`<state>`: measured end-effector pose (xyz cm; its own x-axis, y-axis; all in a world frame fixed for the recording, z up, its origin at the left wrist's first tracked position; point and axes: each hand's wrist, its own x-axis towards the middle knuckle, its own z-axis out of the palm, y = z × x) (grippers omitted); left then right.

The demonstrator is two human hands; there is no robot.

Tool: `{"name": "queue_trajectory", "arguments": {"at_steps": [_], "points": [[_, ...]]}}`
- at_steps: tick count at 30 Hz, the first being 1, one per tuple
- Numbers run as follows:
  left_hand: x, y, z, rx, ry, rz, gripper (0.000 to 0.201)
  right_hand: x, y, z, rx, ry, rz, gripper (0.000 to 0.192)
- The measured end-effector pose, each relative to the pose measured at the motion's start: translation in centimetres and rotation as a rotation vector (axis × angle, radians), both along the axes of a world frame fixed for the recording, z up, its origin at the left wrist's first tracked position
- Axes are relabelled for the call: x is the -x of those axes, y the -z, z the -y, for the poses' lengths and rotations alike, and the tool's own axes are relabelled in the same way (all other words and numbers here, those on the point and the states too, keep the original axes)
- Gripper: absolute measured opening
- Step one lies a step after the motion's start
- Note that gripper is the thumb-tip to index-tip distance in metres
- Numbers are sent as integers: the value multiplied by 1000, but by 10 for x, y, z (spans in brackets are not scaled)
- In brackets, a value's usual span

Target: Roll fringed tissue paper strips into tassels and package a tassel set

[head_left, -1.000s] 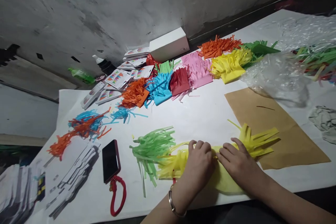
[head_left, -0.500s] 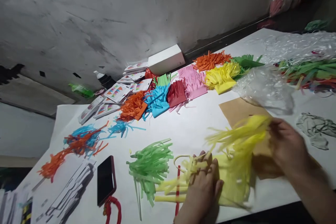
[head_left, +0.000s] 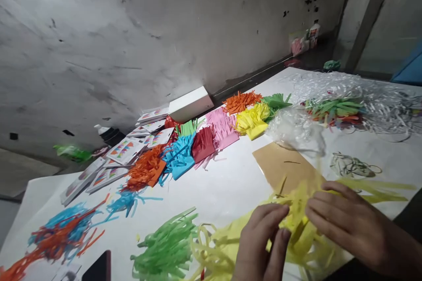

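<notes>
Both of my hands are at a bunch of yellow fringed tissue paper [head_left: 300, 232] at the front edge of the table. My left hand [head_left: 260, 241] has curled fingers and thumb closed at the bunch's left side. My right hand [head_left: 349, 219] closes on it from the right, with strips trailing out past the knuckles. More yellow strips [head_left: 211, 250] lie left of my left hand. Farther left is a green tissue fringe [head_left: 168, 246]. Behind the yellow paper lies a brown paper sheet [head_left: 283, 164]. Some fingertips are hidden in the strips.
A row of folded fringes, among them orange [head_left: 147, 167], blue [head_left: 180, 156] and pink [head_left: 222, 129], crosses the table's back. Printed packets [head_left: 125, 149] and a white box [head_left: 191, 103] stand behind. Clear plastic [head_left: 293, 127] and rubber bands [head_left: 351, 164] lie right, a phone [head_left: 97, 268] front left.
My left hand has lifted from lying flat and now grips at the yellow paper. My right hand has lowered its yellow strips and come closer to the left. The view has shifted.
</notes>
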<state>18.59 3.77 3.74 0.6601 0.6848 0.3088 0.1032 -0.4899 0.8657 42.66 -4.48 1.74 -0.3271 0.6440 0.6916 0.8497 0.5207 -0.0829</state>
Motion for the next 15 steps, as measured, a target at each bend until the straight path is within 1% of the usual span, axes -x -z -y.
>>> {"name": "queue_trajectory", "arguments": {"at_steps": [1,3,4,5,6,7,9,12,15], "points": [[-16,-8,-4,169,48,-26,25,6,-4,-2,7,-60,27,45],[-41,-14,-11,582,114,-45,28,12,-11,-6,-28,-53,-53,39],[-50,-14,-14,777,131,-26,33,13,-13,-8,-35,-36,-123,34],[-56,-11,-16,932,142,6,37,13,-14,-9,-28,-19,-202,28],[-60,-8,-18,1037,158,43,39,12,-13,-10,-16,-10,-285,23],[-63,-3,-19,1095,174,81,40,12,-12,-11,-4,-7,-377,20],[-67,5,-18,1128,188,160,38,11,-6,-11,22,-9,-562,18],[-77,17,-17,1070,145,259,33,13,6,-7,65,31,-760,16],[-89,27,-18,996,119,281,36,14,18,-3,104,66,-843,23]]}}
